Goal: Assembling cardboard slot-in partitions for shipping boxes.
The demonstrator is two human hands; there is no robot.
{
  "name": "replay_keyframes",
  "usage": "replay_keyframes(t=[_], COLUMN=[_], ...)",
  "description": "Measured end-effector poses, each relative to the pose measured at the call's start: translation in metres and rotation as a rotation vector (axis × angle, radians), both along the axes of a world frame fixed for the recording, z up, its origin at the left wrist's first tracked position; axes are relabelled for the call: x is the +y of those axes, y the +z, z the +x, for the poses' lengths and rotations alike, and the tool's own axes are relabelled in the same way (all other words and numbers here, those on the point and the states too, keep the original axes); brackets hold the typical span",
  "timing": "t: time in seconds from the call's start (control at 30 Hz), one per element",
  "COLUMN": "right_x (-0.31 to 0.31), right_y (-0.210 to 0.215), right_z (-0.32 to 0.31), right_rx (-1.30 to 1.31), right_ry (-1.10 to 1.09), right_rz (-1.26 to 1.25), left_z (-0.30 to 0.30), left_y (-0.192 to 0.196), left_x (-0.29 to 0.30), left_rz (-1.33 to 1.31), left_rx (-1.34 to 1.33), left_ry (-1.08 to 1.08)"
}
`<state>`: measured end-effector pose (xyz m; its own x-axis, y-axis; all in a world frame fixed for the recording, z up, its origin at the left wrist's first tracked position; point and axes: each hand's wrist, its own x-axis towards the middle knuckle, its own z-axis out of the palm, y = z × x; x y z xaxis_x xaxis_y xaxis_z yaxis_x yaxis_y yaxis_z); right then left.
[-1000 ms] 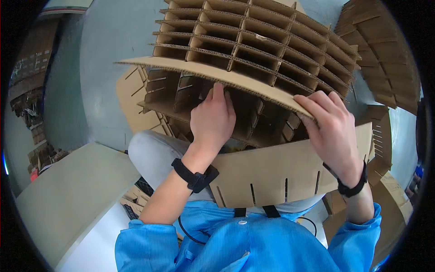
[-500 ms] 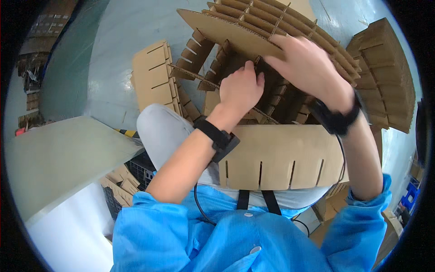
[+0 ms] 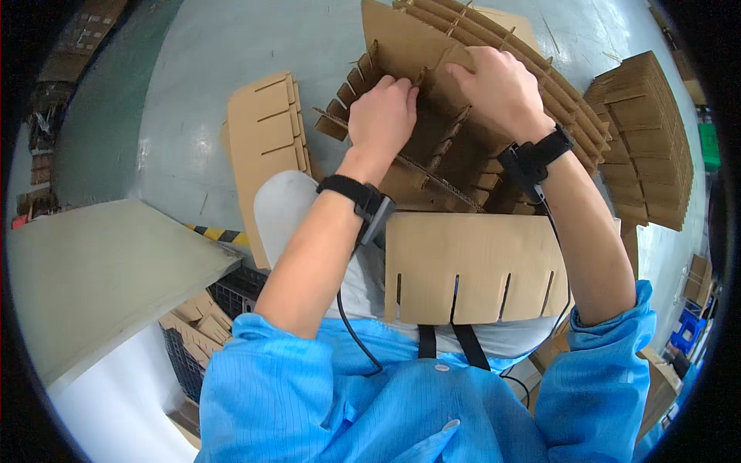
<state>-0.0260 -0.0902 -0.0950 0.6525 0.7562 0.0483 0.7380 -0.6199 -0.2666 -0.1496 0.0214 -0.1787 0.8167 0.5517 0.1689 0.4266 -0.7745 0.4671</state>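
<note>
Slotted cardboard strips cross each other in a partition grid (image 3: 440,139) in front of my knees. My left hand (image 3: 384,116) is closed over its left part, fingertips pinching the top of a slotted cardboard strip; the palm hides part of it. My right hand (image 3: 503,89) is closed on a tall cardboard panel (image 3: 397,35) on the far side of the grid, the thumb on its near face. Beyond this panel, more parallel strips (image 3: 532,73) stand interlocked. A slotted cardboard sheet (image 3: 478,266) lies across my lap, slots toward me.
A stack of slotted cardboard sheets (image 3: 266,147) lies on the floor to the left. Another stack (image 3: 648,139) stands at the right. A pale tabletop (image 3: 116,270) juts in at the left, above a black crate (image 3: 181,363) with cardboard pieces. Yellow-black tape (image 3: 220,234) marks the floor.
The far panel has shifted right and tilted, with more of the grid showing. My left hand has moved left and farther away; my right hand has moved slightly up.
</note>
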Motion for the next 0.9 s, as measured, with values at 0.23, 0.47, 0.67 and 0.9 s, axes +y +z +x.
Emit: replay_keyframes(t=[0.23,0.47,0.67,0.9], right_x=[-0.009,-0.006,-0.006,0.004], right_y=[-0.004,-0.005,-0.007,-0.009], right_z=[0.012,0.006,0.009,0.002], right_rx=[-0.014,-0.003,0.035,-0.019], right_ry=[0.293,0.264,0.205,0.279], right_rz=[-0.009,-0.014,-0.022,0.025], left_z=[-0.008,-0.003,0.004,0.005], left_y=[0.015,-0.003,-0.019,-0.01], left_x=[0.017,0.086,0.078,0.074], left_rz=[-0.284,0.1,-0.233,-0.076], left_rx=[-0.144,-0.502,-0.126,0.136], left_ry=[0.051,0.176,0.152,0.201])
